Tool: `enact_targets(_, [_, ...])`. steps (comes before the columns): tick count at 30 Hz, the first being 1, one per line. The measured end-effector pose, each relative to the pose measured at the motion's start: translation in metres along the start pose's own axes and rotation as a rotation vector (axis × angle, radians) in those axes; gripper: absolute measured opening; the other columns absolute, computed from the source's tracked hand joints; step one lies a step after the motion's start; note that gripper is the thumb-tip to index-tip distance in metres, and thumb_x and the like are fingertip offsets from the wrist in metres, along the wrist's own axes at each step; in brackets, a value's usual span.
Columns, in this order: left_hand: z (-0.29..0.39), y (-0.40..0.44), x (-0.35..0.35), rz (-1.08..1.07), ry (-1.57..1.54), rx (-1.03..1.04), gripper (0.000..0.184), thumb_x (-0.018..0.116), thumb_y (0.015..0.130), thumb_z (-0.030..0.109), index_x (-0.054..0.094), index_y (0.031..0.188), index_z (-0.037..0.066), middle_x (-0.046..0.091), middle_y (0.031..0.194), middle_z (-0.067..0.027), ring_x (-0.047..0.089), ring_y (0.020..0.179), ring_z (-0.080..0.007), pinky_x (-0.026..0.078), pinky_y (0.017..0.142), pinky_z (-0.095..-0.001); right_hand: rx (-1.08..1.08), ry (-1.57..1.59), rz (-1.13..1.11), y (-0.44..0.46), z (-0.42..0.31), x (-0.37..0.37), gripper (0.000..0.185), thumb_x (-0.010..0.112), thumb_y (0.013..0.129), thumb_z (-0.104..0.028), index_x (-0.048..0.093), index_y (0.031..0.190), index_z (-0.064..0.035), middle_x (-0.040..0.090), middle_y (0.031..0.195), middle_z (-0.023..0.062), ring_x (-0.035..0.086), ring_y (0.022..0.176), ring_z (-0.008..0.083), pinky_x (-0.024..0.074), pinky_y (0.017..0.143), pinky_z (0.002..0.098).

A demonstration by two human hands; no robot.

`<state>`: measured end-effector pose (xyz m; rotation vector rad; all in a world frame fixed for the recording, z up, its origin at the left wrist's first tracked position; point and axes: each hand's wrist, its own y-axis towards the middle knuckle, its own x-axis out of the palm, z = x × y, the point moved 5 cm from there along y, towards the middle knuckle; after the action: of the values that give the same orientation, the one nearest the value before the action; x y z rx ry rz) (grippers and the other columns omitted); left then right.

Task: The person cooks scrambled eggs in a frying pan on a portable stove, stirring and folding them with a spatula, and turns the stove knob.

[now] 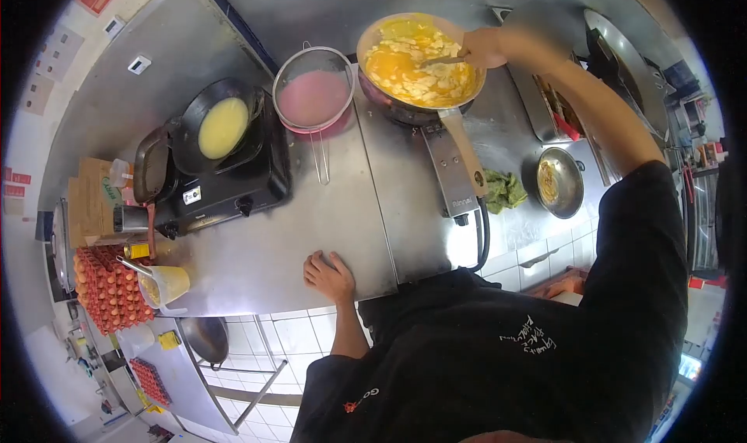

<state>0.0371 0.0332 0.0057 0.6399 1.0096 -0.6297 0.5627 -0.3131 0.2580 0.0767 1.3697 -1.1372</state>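
Note:
My right hand (484, 48) is closed around the handle of a spatula (443, 61), whose far end is in the egg. Soft yellow egg (405, 66), partly set in pale curds and partly runny, fills a deep frying pan (476, 101). This pan sits on a Rinnai burner (450, 171), its long handle pointing toward me. My left hand (328, 276) rests on the steel counter (272, 256) near its front edge, fingers apart and holding nothing. Beyond that hand, a mesh strainer (313, 89) lies over a pink bowl (342, 124).
On the left, a black gas stove (268, 167) bears a pan (191, 143) with pale yellow liquid. A jug (175, 283) stands near stacked egg trays (113, 287). Right of the burner are a green cloth (504, 190) and a small pan (572, 186) with food remains.

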Motion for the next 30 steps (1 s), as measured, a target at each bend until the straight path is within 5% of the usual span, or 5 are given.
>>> enact_targets(2, [0.0,0.0,0.0,-0.002,0.022,-0.003,0.045,0.059,0.108,0.041,0.062,0.136,0.006,0.06,0.143,-0.0197,0.049,0.14,-0.0389,0.032,0.119,-0.0581,0.056,0.374,-0.058,-0.045,-0.012,-0.019,0.038,0.054,0.094,-0.014,0.081,0.118,-0.0023,0.072,0.074,0.015,0.066,0.052,0.0286,0.0526,0.046,0.0433])
enact_targets(12, [-0.002,-0.001,0.0,0.045,0.009,0.003,0.042,0.062,0.105,0.039,0.063,0.133,0.008,0.06,0.14,-0.0176,0.051,0.138,-0.038,0.033,0.118,-0.0583,-0.024,0.431,-0.115,-0.127,-0.024,-0.049,0.047,0.056,0.102,-0.026,0.074,0.144,-0.0143,0.059,0.065,0.0061,0.058,0.052,0.0187,0.0484,0.047,0.0385])
enact_targets(14, [-0.002,-0.001,0.0,0.047,0.001,0.009,0.042,0.062,0.105,0.039,0.063,0.133,0.008,0.06,0.139,-0.0177,0.051,0.138,-0.0381,0.033,0.118,-0.0583,0.079,0.447,-0.062,-0.143,-0.026,-0.065,0.036,0.058,0.105,-0.023,0.076,0.131,-0.0042,0.072,0.076,0.0149,0.069,0.067,0.0295,0.054,0.07,0.045])
enact_targets(23, [-0.001,0.0,-0.001,0.045,0.013,0.015,0.042,0.063,0.104,0.038,0.063,0.133,0.008,0.061,0.138,-0.0176,0.052,0.136,-0.0386,0.034,0.117,-0.057,0.065,0.163,-0.078,-0.144,-0.045,-0.058,0.037,0.06,0.104,-0.025,0.078,0.134,-0.0129,0.081,0.109,0.0191,0.078,0.099,0.0385,0.0613,0.09,0.0511])
enact_targets(30, [-0.001,-0.002,0.001,0.034,0.003,0.004,0.043,0.06,0.106,0.039,0.062,0.135,0.007,0.06,0.141,-0.0183,0.05,0.139,-0.0388,0.033,0.119,-0.0574,0.238,0.123,0.08,-0.116,-0.03,-0.018,0.038,0.056,0.104,-0.02,0.08,0.134,-0.016,0.08,0.113,0.0224,0.077,0.103,0.0446,0.0626,0.092,0.0559])
